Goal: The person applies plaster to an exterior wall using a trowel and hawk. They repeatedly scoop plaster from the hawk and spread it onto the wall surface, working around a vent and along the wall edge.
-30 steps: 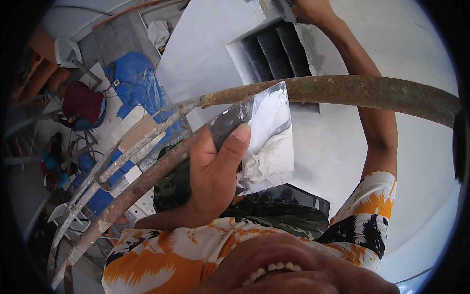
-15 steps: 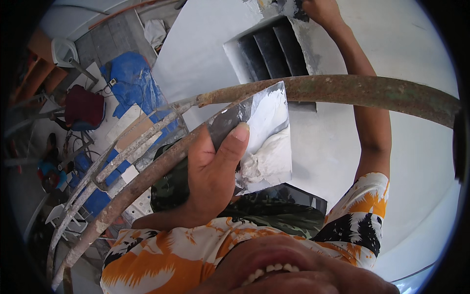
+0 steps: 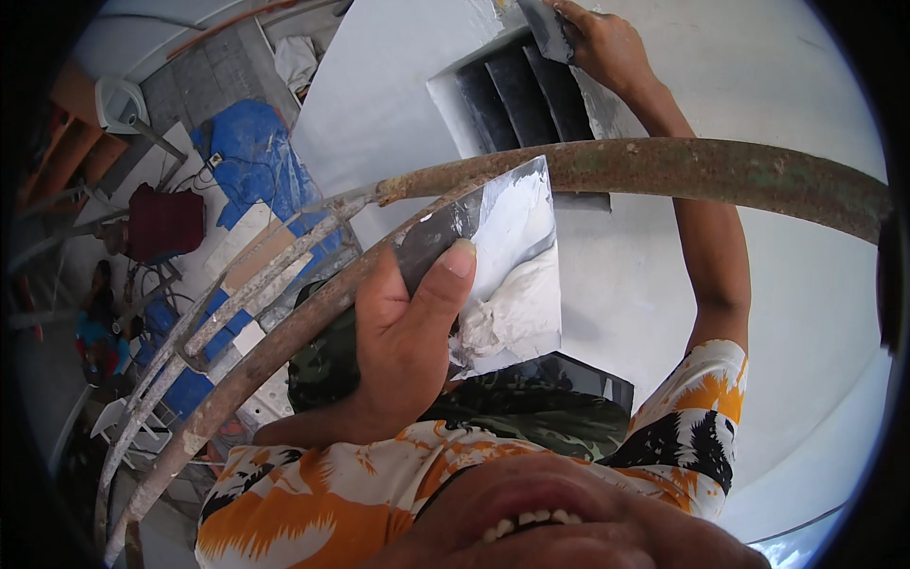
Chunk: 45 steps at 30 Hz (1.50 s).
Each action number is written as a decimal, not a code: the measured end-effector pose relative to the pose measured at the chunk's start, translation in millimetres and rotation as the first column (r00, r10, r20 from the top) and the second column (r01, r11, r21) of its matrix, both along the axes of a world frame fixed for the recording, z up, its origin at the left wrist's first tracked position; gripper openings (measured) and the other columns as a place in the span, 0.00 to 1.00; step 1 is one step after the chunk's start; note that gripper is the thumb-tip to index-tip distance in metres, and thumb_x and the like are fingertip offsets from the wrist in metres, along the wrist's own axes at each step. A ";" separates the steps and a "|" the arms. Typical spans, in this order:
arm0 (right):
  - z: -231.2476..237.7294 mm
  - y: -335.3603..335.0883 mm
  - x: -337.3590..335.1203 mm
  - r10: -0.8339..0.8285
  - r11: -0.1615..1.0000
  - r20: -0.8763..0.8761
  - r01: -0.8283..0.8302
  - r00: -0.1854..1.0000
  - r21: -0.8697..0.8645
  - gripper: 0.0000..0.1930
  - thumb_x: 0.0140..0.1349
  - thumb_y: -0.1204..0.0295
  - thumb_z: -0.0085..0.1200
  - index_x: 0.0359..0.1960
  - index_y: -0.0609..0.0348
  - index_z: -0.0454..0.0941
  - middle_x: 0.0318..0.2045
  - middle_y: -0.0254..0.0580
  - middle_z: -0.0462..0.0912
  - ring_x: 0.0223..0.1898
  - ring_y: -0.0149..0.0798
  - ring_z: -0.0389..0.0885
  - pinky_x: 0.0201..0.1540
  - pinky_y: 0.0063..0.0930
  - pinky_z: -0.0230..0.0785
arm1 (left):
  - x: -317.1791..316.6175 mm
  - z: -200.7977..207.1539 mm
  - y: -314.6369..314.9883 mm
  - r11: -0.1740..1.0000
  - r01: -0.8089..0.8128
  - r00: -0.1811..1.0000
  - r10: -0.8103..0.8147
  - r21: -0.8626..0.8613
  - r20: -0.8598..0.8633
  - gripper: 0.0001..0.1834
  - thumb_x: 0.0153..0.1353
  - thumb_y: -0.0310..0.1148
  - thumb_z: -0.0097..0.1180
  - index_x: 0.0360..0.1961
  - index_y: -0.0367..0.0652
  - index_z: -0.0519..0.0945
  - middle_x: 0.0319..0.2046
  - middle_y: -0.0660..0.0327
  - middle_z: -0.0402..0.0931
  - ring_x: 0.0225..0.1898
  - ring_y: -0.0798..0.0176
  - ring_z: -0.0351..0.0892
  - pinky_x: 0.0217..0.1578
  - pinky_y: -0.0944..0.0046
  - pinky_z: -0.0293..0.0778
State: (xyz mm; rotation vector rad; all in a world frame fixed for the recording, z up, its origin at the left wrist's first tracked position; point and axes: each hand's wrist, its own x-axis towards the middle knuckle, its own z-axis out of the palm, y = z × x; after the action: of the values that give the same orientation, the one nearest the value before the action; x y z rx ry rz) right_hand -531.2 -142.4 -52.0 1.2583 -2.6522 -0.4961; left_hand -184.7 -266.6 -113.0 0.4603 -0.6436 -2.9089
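Observation:
My left hand [image 3: 409,327] grips a flat metal plate [image 3: 431,245], its thumb pressed on the top face. White putty [image 3: 515,308] is smeared over the plate, with a thick lump toward its lower part. At the top of the view, my right hand [image 3: 611,52] is closed around a putty knife [image 3: 548,33] with a dark, smeared blade. That blade lies at the upper edge of a rectangular wall opening [image 3: 519,93] with dark slats inside. Rough grey patches mark the wall around this edge. The knife's handle is mostly hidden by my fingers.
A rusty scaffold pipe [image 3: 664,171] crosses between me and the white wall [image 3: 607,275]. More scaffold bars [image 3: 256,294] run down the left. Far below are a blue tarp [image 3: 248,142], a dark red chair [image 3: 166,223], a white chair [image 3: 118,102] and a person [image 3: 100,346].
My right hand has come left and down along the opening's upper edge, bringing the putty knife further into view. The left hand and plate have shifted only slightly.

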 end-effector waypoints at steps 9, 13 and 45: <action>3.7 4.6 -3.7 -0.111 0.980 -0.022 0.106 0.994 -0.171 0.25 0.58 0.74 0.56 0.60 0.50 0.79 0.33 0.61 0.86 0.36 0.59 0.87 0.41 0.51 0.78 | 1.7 -0.5 -1.0 1.000 -0.008 1.000 0.008 0.018 0.022 0.15 0.74 0.33 0.53 0.55 0.34 0.75 0.45 0.63 0.79 0.45 0.74 0.73 0.49 0.70 0.70; -2.3 40.1 27.1 -0.199 0.954 0.089 0.214 0.976 -0.211 0.23 0.64 0.71 0.59 0.62 0.60 0.76 0.40 0.58 0.87 0.45 0.49 0.88 0.49 0.37 0.76 | -1.9 -10.1 -2.9 0.997 -0.083 0.990 0.082 -0.002 0.111 0.20 0.72 0.34 0.53 0.60 0.34 0.73 0.50 0.55 0.79 0.49 0.64 0.80 0.53 0.62 0.76; -185.0 58.9 31.4 0.867 -0.386 0.242 0.895 0.435 -0.223 0.42 0.59 0.83 0.52 0.77 0.49 0.55 0.29 0.37 0.75 0.19 0.30 0.68 0.22 0.33 0.69 | 128.5 22.2 -13.1 0.603 -0.593 0.767 0.624 -0.533 -0.148 0.26 0.76 0.39 0.45 0.67 0.30 0.67 0.60 0.48 0.76 0.55 0.52 0.81 0.55 0.50 0.78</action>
State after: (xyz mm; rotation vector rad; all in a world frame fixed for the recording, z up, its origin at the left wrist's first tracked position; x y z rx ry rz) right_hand -499.8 -83.5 -237.0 0.1690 -1.1632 3.1587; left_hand -56.2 -279.7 -90.8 0.5418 -1.0459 -1.9400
